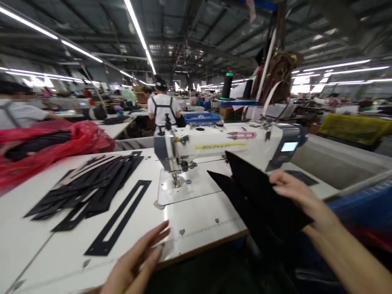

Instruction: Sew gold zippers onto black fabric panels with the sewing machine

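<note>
Nearest, the left hand (139, 261) hovers at the front edge of the white table (61, 257) with its fingers loosely curved and holding nothing, while the right hand (297, 194) pinches black fabric (260, 200) between thumb and fingers, over the table edge to the right. Beyond the left hand lies one slotted black strip (127, 216), just beside a pile of strips (101, 179). Farther back stand the sewing machine (211, 141), a red plastic bag (88, 136) at left, and a person in a white shirt (163, 108).
</note>
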Motion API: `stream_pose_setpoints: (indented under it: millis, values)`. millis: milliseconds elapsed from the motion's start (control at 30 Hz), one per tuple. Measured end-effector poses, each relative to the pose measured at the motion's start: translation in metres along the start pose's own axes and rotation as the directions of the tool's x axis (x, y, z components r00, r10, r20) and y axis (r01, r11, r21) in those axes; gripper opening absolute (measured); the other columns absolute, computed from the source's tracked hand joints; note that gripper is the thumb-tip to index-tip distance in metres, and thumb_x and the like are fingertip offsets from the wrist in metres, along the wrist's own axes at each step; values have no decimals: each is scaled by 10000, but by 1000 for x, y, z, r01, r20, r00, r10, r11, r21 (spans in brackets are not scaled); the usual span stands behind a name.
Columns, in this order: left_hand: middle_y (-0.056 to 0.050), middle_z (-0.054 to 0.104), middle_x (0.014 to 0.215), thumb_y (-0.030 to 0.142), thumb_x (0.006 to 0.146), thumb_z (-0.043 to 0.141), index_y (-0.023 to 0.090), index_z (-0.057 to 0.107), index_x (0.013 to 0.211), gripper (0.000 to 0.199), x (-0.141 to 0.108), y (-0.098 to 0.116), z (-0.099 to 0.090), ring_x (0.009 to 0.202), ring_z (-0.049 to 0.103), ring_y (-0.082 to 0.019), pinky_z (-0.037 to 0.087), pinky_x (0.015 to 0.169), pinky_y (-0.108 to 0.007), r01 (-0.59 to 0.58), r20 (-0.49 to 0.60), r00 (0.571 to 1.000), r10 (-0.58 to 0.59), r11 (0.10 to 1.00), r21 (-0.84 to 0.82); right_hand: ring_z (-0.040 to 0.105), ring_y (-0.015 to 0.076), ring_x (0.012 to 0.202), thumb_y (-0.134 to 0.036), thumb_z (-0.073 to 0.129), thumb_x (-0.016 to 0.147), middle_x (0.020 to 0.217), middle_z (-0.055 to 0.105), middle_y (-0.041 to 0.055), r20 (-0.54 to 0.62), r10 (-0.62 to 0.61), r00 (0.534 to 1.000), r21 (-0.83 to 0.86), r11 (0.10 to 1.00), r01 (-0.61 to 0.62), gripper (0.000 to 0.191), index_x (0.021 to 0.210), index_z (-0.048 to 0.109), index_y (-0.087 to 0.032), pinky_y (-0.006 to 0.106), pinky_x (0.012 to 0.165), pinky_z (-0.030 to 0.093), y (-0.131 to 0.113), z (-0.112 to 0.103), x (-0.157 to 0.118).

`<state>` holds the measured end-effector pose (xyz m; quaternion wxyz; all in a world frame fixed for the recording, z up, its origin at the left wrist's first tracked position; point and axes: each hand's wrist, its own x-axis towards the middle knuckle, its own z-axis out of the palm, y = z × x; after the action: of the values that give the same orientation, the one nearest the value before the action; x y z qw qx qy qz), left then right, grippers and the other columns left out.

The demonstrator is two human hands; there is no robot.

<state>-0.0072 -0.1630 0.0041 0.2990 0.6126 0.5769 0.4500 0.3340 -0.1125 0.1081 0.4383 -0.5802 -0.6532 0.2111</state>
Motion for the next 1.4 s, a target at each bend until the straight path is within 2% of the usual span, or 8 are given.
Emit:
stream_pose_setpoints:
  millis: [133,333,467,633,767,1033,1300,1400]
  values:
    - [-81,591,1125,422,882,445,249,583,1115,321,-5,20,14,987,591,-238,519,819,-349,-134,-95,987,131,991,-18,587,169,727,-295,448,824,784,605,25,409,-79,909,176,984,7,152,888,531,-185,295,656,485,-8,111,-23]
    - [-68,589,1008,257,903,451,226,575,1058,201,9,13,1,888,589,-193,507,742,-288,-225,63,973,221,972,73,521,193,849,-100,364,813,880,584,48,451,-380,808,-148,861,487,266,943,579,-188,496,1031,244,-17,187,-71]
    - [-69,592,1008,153,912,401,217,603,1046,251,39,20,13,943,561,-189,466,817,-312,-474,181,876,447,867,155,505,237,885,-135,412,779,931,592,97,466,-315,827,-337,801,495,285,989,605,-147,509,1022,259,-19,202,-79]
    - [-71,585,1149,83,880,398,212,552,1173,355,99,51,50,1049,509,-220,386,901,-387,-818,530,558,639,529,224,501,312,985,-209,513,724,1071,587,142,539,-233,809,-389,783,485,368,1072,593,-123,547,983,306,-25,205,-76]
    - [-67,567,1199,38,820,418,197,541,1167,401,131,58,72,1118,471,-229,320,961,-413,-896,691,421,587,387,217,547,256,827,-186,519,751,833,607,102,494,-280,823,-431,743,512,199,900,636,-126,516,958,361,-21,213,-78]
    - [-32,563,1190,2,764,420,220,560,1070,401,141,59,73,1113,481,-194,242,1031,-419,-904,775,363,517,397,158,528,194,621,-102,523,722,595,539,26,84,-528,845,-507,707,493,130,704,627,-180,466,895,441,-6,243,-83]
    - [-28,578,1153,6,777,439,228,587,1019,361,145,69,78,1086,500,-192,227,1040,-425,-898,834,331,442,420,134,490,180,546,-103,457,743,538,509,12,-112,-565,818,-481,751,452,217,783,637,-216,429,852,459,-7,251,-84]
    - [-14,604,1118,3,756,483,249,597,1031,386,149,68,78,1077,512,-194,236,1035,-425,-885,856,324,402,449,124,471,181,528,-107,414,784,540,504,11,-142,-590,795,-454,752,478,254,890,626,-200,402,792,472,-11,232,-82]
